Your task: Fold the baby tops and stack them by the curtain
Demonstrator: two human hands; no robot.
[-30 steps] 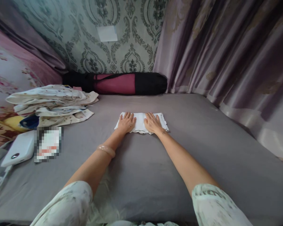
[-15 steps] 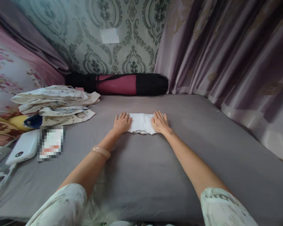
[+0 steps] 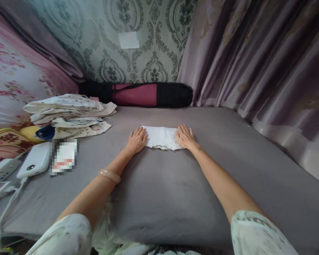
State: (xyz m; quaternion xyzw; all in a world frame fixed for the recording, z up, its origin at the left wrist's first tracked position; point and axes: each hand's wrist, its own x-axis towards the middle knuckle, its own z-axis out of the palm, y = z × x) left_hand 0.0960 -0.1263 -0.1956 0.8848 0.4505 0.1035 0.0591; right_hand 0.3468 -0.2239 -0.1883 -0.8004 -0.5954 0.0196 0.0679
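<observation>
A folded white cloth (image 3: 162, 137) lies flat on the grey bed sheet (image 3: 162, 184), its near edge a little uneven. On its left end rests my left hand (image 3: 137, 139), palm down with the fingers stretched out. My right hand (image 3: 185, 136) lies flat over the right end, fingers slightly spread. Between the two hands the middle of the cloth shows. Neither hand grips it; the palms and the covered ends of the cloth are hidden.
A stack of folded patterned clothes (image 3: 71, 117) stands at the left. Nearer lie a white power bank (image 3: 34, 161) with a cable, a power strip (image 3: 5, 168) and a blurred packet (image 3: 64, 157). Along the wall rests a black and maroon rolled bag (image 3: 134, 95). Curtains (image 3: 255, 63) hang at the right.
My hands lie slightly farther apart, with more of the white cloth showing between them. The whole view has shifted a little, moving the surroundings rightward in the picture.
</observation>
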